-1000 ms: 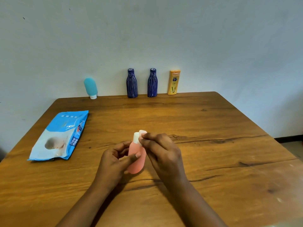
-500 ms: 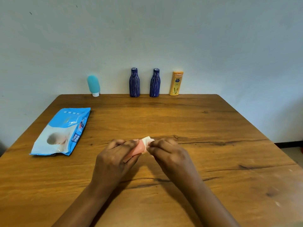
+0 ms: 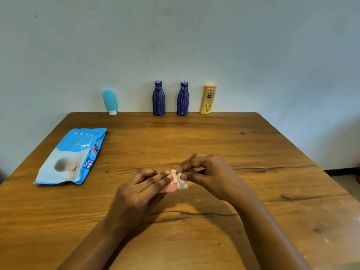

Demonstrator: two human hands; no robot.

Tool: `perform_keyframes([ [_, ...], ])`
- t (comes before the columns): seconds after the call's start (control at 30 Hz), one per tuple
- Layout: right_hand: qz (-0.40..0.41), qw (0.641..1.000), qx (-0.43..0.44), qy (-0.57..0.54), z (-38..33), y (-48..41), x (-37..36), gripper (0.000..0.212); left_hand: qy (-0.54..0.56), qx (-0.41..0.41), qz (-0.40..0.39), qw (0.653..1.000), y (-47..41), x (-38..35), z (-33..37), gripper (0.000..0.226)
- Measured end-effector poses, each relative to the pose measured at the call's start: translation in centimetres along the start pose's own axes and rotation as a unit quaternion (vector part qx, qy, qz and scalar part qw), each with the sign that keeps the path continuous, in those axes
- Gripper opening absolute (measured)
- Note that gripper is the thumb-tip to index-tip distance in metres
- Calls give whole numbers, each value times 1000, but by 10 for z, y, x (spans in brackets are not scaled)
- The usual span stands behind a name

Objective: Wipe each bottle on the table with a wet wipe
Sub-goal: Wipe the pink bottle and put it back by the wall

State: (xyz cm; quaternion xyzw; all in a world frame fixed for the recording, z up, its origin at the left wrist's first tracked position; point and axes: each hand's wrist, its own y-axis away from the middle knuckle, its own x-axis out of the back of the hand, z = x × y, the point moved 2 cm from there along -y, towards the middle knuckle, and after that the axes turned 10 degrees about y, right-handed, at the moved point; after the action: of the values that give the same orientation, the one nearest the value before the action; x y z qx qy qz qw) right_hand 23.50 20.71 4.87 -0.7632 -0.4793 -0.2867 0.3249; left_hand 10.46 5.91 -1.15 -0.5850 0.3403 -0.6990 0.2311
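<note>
Four bottles stand in a row along the far edge of the wooden table (image 3: 224,137), against a pale wall (image 3: 194,45). These are a teal bottle (image 3: 110,101) resting on its white cap toward the far left corner, a first dark blue bottle (image 3: 158,98) and a second dark blue bottle (image 3: 182,98) at mid-edge, and a yellow bottle (image 3: 208,99) just right of them.

The table surface is brown board with dark cracks and pale specks near the right edge. A blue wipes pack (image 3: 72,156) lies flat near the left edge.

The pink bottle (image 3: 169,188) lies sideways at the table's middle. The left hand (image 3: 140,191) grips its body with fingers curled over it. The right hand (image 3: 212,176) pinches a white wet wipe (image 3: 180,181) against its cap end. Dark skirting (image 3: 341,171) shows beyond the right edge.
</note>
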Motion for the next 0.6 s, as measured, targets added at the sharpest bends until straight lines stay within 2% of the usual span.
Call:
perform_keyframes([
  [0.07, -14, 999, -36, -5, 6, -5, -2, 15, 2, -12, 5, 1000, 0, 1, 0, 33],
  [0.13, -62, 976, -138, -155, 15, -10, -4, 14, 6, -17, 10, 1000, -1, 2, 0, 32],
  [0.2, -88, 924, -206, -312, 24, -10, -7, 14, 12, -15, 12, 1000, -2, 3, 1, 28],
  [0.27, -83, 902, -195, -376, 26, -9, -7, 14, 38, 5, 17, 999, -2, 3, 0, 30],
  [0.33, -69, 888, -165, -423, 23, -9, -6, 18, 100, 67, 43, 992, -2, 2, 0, 35],
  [0.43, -17, 843, -165, -512, 19, -10, -17, 24, 209, 188, 92, 955, -1, 0, 0, 43],
  [0.53, 51, 783, -176, -594, 17, -10, -38, 21, 310, 315, 147, 885, -1, -2, 4, 41],
  [0.6, 69, 753, -180, -629, 13, -8, -44, 17, 349, 360, 183, 845, -4, -3, 6, 35],
])
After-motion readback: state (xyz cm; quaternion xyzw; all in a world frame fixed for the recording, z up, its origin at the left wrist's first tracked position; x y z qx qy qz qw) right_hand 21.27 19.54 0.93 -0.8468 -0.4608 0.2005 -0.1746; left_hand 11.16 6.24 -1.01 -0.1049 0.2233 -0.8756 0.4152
